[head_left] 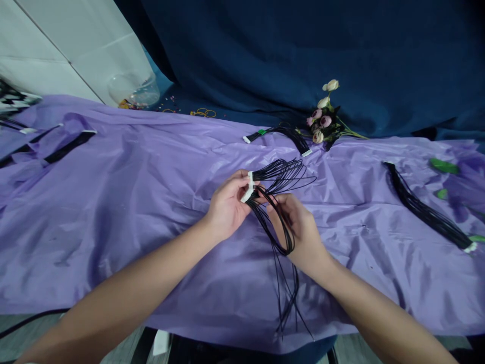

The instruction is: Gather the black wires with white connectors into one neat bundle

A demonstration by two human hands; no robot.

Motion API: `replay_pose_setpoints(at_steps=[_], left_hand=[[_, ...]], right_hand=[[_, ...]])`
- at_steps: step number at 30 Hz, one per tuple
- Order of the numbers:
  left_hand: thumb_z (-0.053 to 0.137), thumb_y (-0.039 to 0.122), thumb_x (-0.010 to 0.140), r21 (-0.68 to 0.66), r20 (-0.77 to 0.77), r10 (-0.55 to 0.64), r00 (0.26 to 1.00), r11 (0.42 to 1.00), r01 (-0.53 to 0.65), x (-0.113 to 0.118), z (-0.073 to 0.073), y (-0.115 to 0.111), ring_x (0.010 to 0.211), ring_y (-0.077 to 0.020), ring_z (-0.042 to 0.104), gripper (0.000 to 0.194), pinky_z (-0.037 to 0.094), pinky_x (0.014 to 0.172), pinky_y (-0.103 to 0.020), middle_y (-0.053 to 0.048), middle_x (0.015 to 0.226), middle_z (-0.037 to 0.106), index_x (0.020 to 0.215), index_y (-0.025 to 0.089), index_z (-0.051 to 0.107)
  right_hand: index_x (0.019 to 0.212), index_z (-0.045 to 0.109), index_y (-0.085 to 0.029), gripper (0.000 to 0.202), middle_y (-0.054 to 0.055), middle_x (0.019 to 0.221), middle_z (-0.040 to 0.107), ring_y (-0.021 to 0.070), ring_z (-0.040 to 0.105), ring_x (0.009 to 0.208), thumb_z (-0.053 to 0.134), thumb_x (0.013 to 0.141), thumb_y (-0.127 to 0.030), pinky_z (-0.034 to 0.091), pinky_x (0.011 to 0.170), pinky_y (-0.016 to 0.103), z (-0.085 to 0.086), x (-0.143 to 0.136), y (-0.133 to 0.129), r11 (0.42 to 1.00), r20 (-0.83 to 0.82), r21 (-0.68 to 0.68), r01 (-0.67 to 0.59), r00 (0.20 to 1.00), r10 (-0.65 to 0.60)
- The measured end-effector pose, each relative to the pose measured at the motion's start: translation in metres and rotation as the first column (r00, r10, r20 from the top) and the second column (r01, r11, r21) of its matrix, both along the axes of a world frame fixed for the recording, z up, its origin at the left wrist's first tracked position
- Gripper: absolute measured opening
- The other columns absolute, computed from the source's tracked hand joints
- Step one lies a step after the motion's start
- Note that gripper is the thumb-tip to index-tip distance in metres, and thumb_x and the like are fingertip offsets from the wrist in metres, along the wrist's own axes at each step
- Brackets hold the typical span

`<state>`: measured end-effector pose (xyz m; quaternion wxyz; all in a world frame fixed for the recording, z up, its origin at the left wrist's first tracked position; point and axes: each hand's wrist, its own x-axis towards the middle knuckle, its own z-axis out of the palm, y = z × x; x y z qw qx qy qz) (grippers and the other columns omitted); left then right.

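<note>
A wire harness of thin black wires (278, 174) is held up over the purple cloth. My left hand (230, 203) pinches its white connectors (248, 188), which sit end to end at an angle. From them some wires loop out to the right, and others curve down with loose ends hanging toward the table's front edge. My right hand (297, 227) is closed around wires just right of the connectors. Its fingertips are partly hidden behind the wires, so which strand they pinch is unclear.
Purple cloth (151, 217) covers the table. Behind my hands lie a short black harness (290, 132) and artificial flowers (322, 119). Another harness (424, 212) rests at right, more black cables (70, 146) at left. A clear tub (134, 90) and yellow rubber bands (204, 112) are at the back.
</note>
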<state>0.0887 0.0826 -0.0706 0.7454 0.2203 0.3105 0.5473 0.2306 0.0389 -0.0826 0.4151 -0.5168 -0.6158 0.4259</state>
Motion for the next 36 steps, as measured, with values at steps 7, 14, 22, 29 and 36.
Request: replay_pose_setpoints(at_steps=[7, 14, 22, 29, 36], left_hand=[[0.053, 0.015, 0.073, -0.063, -0.049, -0.004, 0.999, 0.998, 0.001, -0.001, 0.0, 0.003, 0.064, -0.0131, 0.06, 0.003, 0.052, 0.06, -0.026, -0.001, 0.07, 0.06, 0.076, 0.015, 0.054], [0.052, 0.013, 0.074, -0.094, -0.043, -0.028, 0.999, 0.995, 0.023, -0.002, 0.002, 0.004, 0.061, -0.014, 0.059, 0.004, 0.049, 0.05, -0.025, -0.001, 0.069, 0.057, 0.076, 0.015, 0.054], [0.048, 0.011, 0.074, -0.194, 0.027, -0.073, 0.997, 0.978, 0.077, -0.002, 0.006, 0.007, 0.054, -0.0107, 0.053, 0.005, 0.037, 0.039, -0.019, -0.003, 0.07, 0.055, 0.076, 0.013, 0.052], [0.043, 0.01, 0.078, -0.252, 0.071, -0.141, 0.987, 0.955, 0.155, -0.002, 0.011, 0.006, 0.052, -0.0091, 0.048, 0.009, 0.029, 0.034, -0.016, -0.003, 0.066, 0.049, 0.072, 0.012, 0.05], [0.041, 0.009, 0.078, -0.24, 0.135, -0.227, 0.964, 0.937, 0.254, -0.005, 0.01, 0.007, 0.052, -0.0075, 0.045, 0.014, 0.022, 0.029, -0.012, -0.003, 0.065, 0.044, 0.069, 0.01, 0.051]], right_hand=[[0.082, 0.056, -0.019, 0.016, -0.007, 0.053, 0.04, 0.0049, 0.032, 0.044, 0.065, 0.079, -0.032, 0.028, 0.042, 0.017, 0.022, 0.021, 0.014, 0.955, -0.542, -0.263, -0.134, 0.84, -0.032], [0.085, 0.059, -0.024, 0.015, 0.0, 0.067, 0.053, 0.0119, 0.047, 0.052, 0.049, 0.082, -0.035, 0.049, 0.059, 0.033, 0.036, 0.034, 0.017, 0.982, -0.556, -0.164, -0.099, 0.831, -0.009], [0.096, 0.055, -0.031, 0.031, 0.0, 0.073, 0.045, 0.011, 0.044, 0.054, 0.029, 0.093, -0.048, 0.049, 0.059, 0.028, 0.035, 0.037, 0.017, 0.972, -0.49, 0.07, 0.225, 0.856, -0.163], [0.084, 0.058, -0.031, 0.039, 0.0, 0.068, 0.038, 0.0141, 0.055, 0.071, 0.029, 0.093, -0.056, 0.052, 0.082, 0.034, 0.041, 0.035, 0.015, 0.961, -0.513, 0.117, 0.252, 0.844, -0.159], [0.09, 0.069, -0.034, 0.01, -0.004, 0.059, 0.052, 0.0095, 0.044, 0.048, 0.063, 0.083, -0.03, 0.053, 0.063, 0.031, 0.028, 0.032, 0.006, 0.893, -0.36, 0.365, 0.264, 0.924, -0.126]])
